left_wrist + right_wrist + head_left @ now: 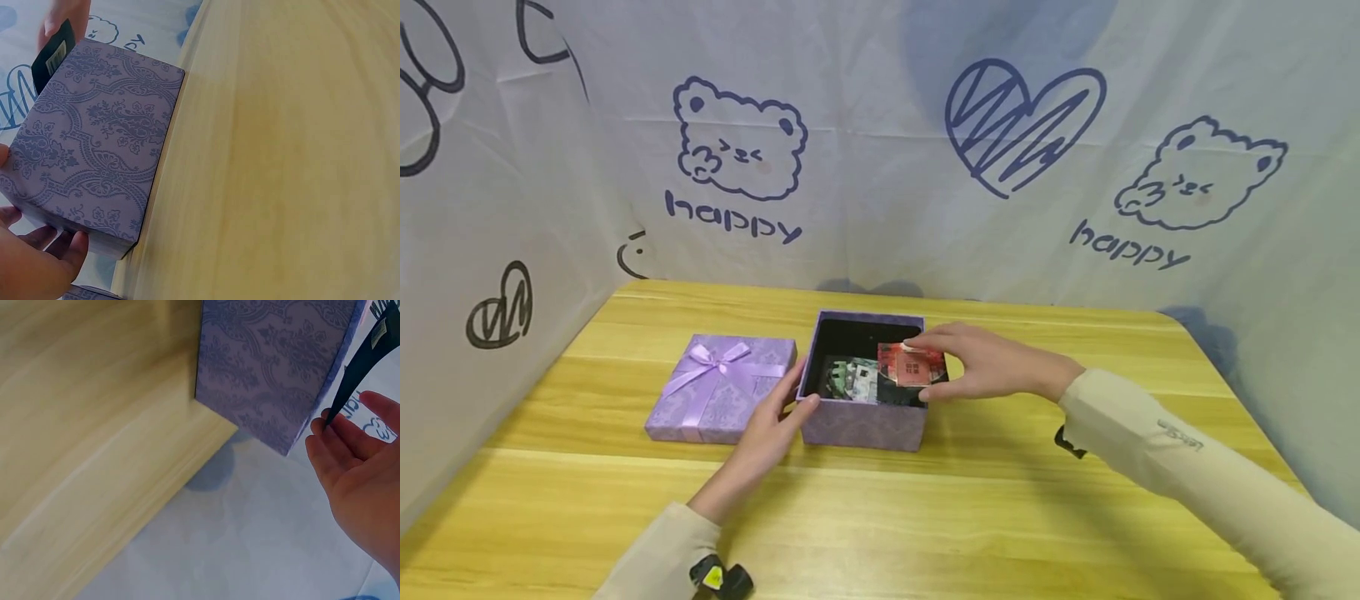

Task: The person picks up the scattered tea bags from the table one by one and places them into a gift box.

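An uncovered purple patterned gift box (pixel 861 427) with a black inside stands on the table. My left hand (pixel 772 429) grips its near left corner, thumb at the front rim and fingers along the left side. Above the box's right side, my right hand (pixel 985 362) holds a flat red-and-black packet (pixel 913 367) by its edge. The packet's dark back (pixel 52 64), with a white barcode label, shows in the left wrist view. In the right wrist view it appears as a thin, bent dark sheet (pixel 359 369) at the fingertips. Green-and-white printed pieces (pixel 853 379) lie inside the box.
The box's purple lid (pixel 673 410), tied with a ribbon bow, lies left of the box. Light wood forms the tabletop (pixel 970 517). White cloth (pixel 880 167) with bear and heart drawings hangs behind the table and along its sides.
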Motion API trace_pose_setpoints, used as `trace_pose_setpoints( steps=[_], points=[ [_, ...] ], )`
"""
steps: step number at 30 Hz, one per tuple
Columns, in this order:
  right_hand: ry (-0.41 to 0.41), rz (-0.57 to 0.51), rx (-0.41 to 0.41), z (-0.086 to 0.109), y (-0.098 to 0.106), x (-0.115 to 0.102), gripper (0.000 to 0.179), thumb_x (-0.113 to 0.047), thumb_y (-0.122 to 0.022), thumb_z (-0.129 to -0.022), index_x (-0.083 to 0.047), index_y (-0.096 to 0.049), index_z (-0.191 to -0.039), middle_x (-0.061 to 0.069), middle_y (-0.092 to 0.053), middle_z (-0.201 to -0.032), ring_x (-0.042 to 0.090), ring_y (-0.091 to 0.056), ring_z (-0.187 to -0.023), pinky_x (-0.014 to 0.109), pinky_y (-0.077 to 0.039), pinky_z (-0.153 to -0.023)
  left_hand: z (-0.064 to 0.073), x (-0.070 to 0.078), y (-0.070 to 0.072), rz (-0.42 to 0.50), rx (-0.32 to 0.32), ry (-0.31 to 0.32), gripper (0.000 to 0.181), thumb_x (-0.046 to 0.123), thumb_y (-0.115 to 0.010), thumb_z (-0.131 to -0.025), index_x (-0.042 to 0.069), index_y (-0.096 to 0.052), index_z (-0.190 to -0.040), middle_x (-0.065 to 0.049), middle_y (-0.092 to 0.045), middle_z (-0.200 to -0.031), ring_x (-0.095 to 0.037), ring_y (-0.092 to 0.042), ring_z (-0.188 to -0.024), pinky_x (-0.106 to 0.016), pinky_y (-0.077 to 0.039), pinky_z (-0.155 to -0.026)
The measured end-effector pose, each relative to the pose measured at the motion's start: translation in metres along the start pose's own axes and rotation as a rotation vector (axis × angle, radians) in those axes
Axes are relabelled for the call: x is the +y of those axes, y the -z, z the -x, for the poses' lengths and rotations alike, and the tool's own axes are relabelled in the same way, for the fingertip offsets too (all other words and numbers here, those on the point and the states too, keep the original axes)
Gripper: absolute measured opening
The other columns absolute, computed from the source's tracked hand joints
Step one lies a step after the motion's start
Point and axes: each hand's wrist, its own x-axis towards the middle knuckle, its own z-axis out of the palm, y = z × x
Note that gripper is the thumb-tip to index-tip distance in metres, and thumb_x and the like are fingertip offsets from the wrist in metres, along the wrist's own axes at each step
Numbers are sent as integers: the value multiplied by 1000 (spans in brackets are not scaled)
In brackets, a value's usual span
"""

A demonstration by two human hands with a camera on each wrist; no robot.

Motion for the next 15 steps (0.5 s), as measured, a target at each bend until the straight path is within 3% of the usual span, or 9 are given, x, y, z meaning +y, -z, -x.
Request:
trace_pose_setpoints(
  steps=[7,15],
  points=[
    [61,-22,-28,-14,-5,-4,70,-47,-65,-90,-11,-44,-146,9,-43,-146,28,-38,-133,49,-34,-107,0,-1,0,-6,4,-1,61,18,-54,-100,8,-27,-153,-25,-36,-148,-40,-40,-131,-50,-35,-106],
    [71,-13,-38,-25,-8,-9,68,-46,-63,-91,-11,-44,-146,10,-42,-146,28,-38,-133,49,-34,-106,-1,-2,0,-2,3,-11,61,17,-54,-100,7,-27,-153,-25,-37,-147,-40,-40,-131,-50,-35,-106]
  ],
)
